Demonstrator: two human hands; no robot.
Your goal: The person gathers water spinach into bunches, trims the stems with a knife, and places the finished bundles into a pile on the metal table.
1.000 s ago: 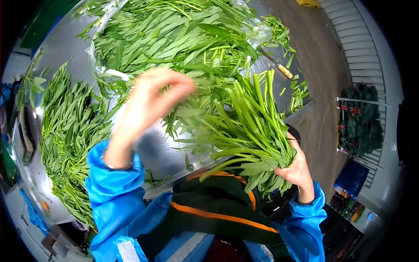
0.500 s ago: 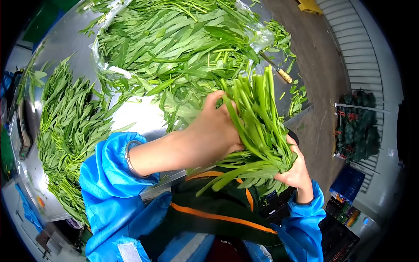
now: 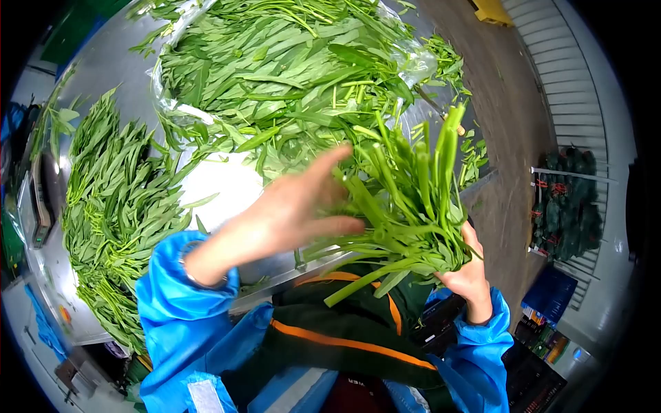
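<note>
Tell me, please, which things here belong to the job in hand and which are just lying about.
Job:
water spinach bunch, gripped by right hand
left hand, near it
leafy pile in clear plastic

Apparently lying about:
knife
blue crate
blue cloth

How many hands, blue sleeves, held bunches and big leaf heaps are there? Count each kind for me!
Hands: 2 (left hand, right hand)
Blue sleeves: 2 (left sleeve, right sleeve)
Held bunch: 1
Big leaf heaps: 2 (left heap, heap in clear plastic)
Total: 7
</note>
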